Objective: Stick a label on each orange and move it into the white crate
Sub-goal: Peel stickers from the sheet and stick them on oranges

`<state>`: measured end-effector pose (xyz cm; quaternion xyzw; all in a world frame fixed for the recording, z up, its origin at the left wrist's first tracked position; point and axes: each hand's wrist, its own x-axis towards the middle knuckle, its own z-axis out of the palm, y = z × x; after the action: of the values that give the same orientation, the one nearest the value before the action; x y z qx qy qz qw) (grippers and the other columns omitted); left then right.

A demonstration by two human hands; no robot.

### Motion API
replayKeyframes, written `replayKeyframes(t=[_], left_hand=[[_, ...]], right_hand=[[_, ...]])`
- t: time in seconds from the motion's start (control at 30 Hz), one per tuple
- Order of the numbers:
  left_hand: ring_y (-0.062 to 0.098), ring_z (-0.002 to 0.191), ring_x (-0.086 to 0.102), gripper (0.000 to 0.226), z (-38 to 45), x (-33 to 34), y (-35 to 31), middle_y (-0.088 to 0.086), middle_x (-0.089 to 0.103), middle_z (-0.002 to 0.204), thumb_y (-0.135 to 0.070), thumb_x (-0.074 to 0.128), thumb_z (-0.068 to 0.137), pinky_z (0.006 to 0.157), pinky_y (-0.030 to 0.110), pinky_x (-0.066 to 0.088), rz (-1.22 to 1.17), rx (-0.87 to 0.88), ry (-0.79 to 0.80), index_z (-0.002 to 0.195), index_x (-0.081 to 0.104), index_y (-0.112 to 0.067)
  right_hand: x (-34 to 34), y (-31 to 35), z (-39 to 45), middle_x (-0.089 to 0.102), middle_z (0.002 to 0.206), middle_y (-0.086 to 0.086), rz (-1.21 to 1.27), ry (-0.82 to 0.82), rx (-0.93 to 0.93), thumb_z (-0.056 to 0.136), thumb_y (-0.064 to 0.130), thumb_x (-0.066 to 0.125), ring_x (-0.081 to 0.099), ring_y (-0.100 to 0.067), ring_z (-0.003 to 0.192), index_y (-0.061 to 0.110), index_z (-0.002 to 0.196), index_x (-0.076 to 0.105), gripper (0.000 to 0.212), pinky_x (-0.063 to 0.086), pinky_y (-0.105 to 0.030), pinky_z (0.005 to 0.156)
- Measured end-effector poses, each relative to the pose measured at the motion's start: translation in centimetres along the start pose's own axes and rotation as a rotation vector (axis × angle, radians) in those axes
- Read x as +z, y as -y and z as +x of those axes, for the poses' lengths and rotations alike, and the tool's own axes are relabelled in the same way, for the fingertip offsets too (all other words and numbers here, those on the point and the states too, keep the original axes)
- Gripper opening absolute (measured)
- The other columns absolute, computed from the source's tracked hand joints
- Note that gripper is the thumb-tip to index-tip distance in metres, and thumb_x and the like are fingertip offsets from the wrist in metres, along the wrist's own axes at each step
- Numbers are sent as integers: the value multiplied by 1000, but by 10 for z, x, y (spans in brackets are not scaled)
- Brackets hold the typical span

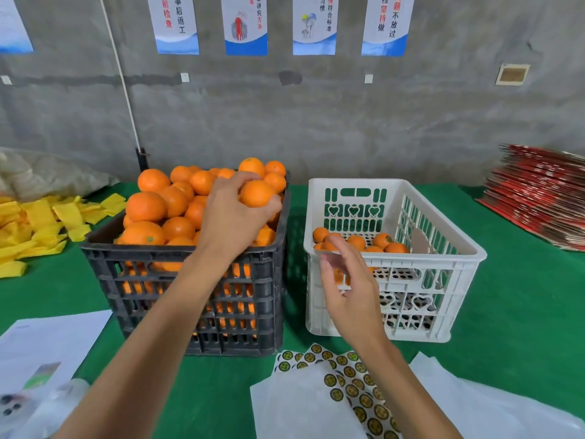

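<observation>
The left hand [232, 213] reached over the black slatted plastic crate [190, 296], heaped with round oranges, and its fingers [243, 180] curled round one round orange fruit [257, 193] at the top right of the heap, just inside the crate's right rim. The right hand [351, 293] hovered in front of the near wall of the white perforated plastic crate [443, 280], fingers loosely spread and slightly bent, holding nothing that could be seen. A few oranges [361, 242] lay on the white crate's floor, at least one bearing a small round label. Both crates stood side by side on the green cloth tabletop [522, 296]. Sheets of round yellow-and-black sticker labels [351, 384] lay on the tabletop near the front edge, among white backing papers [300, 407]. Yellow foam sleeves [41, 223] were piled at far left
</observation>
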<state>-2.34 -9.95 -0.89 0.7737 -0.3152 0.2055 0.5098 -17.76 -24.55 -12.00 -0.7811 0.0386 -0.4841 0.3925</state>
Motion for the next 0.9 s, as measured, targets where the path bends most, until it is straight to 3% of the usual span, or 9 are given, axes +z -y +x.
replayKeyframes(t=[0.07,0.13,0.27,0.4,0.47,0.53,0.67,0.77,0.9], left_hand=[[10,107,62,49,-36,7,-18,-7,61,121,-49,77,80,84,24,52,-215,137,70,125,68,-34],[16,116,63,48,-74,19,-26,-6,60,124,-36,82,83,91,27,56,-350,196,235,128,68,-28],[19,116,64,49,-133,49,-2,-2,58,126,-25,82,86,90,26,57,-381,188,355,132,66,-20],[12,102,69,43,-184,73,35,-8,62,122,-29,80,92,78,24,58,-400,-166,486,132,65,-31],[10,74,68,31,-205,81,48,-1,72,98,-26,73,98,65,23,55,-478,-419,472,129,68,-28],[18,59,59,26,-222,87,60,11,69,76,-24,64,104,59,28,53,-585,-601,435,129,68,-17],[24,68,69,32,-240,92,73,7,76,91,-36,63,101,62,31,58,-670,-739,337,127,67,-18],[25,73,73,42,-244,95,73,8,77,96,-49,62,92,64,27,58,-675,-744,286,125,67,-23],[24,76,77,46,-247,95,77,2,78,96,-55,59,90,66,23,58,-640,-730,269,125,65,-26]], right_hand=[[4,9,-3,57,144,14,70,42,14,97,34,67,63,-14,121,28,155,37,66,51,-29,103],[4,10,-13,48,150,23,93,64,21,92,43,72,61,-10,125,37,159,27,81,50,-21,102],[-12,-15,-55,48,147,32,24,146,115,89,41,74,54,4,130,48,157,29,81,49,-14,100],[-27,-41,-94,57,140,18,-168,411,297,87,57,70,54,5,123,51,154,30,79,52,-27,102],[-32,-50,-106,54,144,17,-267,553,325,86,77,55,49,0,130,44,157,27,84,47,-31,107],[-36,-57,-119,51,143,17,-327,635,357,89,77,53,45,-2,131,41,160,20,86,42,-26,108],[-39,-66,-138,46,150,18,-503,750,238,91,78,49,40,-8,138,32,153,44,77,27,-16,113],[-35,-70,-144,41,157,20,-554,712,232,93,74,50,34,-5,143,31,146,57,69,15,-11,114],[-28,-71,-144,56,143,19,-462,601,323,95,54,66,44,-4,130,29,130,72,43,34,-19,111]])
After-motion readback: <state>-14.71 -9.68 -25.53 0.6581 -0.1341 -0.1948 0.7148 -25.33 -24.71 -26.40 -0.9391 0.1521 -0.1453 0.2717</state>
